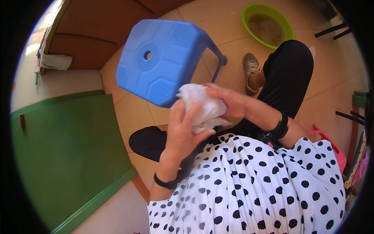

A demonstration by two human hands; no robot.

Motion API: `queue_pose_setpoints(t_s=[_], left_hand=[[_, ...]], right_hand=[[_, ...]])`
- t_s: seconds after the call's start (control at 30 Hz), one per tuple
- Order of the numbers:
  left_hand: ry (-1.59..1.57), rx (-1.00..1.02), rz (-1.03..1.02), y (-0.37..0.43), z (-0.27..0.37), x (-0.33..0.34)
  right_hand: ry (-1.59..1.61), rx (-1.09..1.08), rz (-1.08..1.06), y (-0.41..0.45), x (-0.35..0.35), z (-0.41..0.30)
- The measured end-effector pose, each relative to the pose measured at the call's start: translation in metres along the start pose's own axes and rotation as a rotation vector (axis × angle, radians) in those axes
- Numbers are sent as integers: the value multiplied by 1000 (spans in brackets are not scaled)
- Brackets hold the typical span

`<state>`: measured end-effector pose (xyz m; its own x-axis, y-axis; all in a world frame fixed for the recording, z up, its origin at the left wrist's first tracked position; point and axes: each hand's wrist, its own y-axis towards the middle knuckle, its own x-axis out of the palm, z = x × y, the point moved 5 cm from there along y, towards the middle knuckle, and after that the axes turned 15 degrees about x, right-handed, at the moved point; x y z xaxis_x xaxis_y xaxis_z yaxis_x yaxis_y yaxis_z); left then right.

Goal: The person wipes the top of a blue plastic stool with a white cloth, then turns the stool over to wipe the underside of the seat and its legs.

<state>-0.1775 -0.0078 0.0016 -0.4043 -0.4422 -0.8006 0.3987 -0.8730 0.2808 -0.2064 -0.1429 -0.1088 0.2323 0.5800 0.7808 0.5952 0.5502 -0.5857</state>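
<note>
A crumpled white cloth [201, 106] is bunched up between my two hands, above my lap. My left hand [182, 131] holds it from the near left side, fingers spread over it and somewhat blurred. On the far right side, my right hand [229, 99] grips the cloth with the thumb on top. Just beyond the hands stands a blue plastic stool [172, 58], with a round hole in the middle of its seat and textured patches at the corners. The cloth overlaps the stool's near corner in the view; whether they touch I cannot tell.
A lime-green basin [247, 25] holding murky water stands on the tiled floor [230, 55] at the far right. Left of me is a green panel [70, 158], with brown wooden furniture [84, 26] behind it. Part of a pink plastic seat [339, 152] shows beside my right hip.
</note>
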Motion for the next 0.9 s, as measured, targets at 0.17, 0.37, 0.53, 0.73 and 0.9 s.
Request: queue_pose_setpoints(t_s=[0.17, 0.37, 0.53, 0.73, 0.9], left_hand=[[-97, -68, 483, 13, -43, -28], [348, -164, 564, 29, -125, -51], [621, -261, 350, 37, -132, -29], [639, -286, 324, 40, -128, -28], [547, -221, 431, 29, -122, -37]], right_hand=[[-30, -259, -56, -11, 4, -39], [45, -874, 485, -26, -27, -128], [98, -781, 372, 16, -23, -104], [-12, -597, 408, 41, 11, -12], [-125, -189, 70, 27, 20, -17]])
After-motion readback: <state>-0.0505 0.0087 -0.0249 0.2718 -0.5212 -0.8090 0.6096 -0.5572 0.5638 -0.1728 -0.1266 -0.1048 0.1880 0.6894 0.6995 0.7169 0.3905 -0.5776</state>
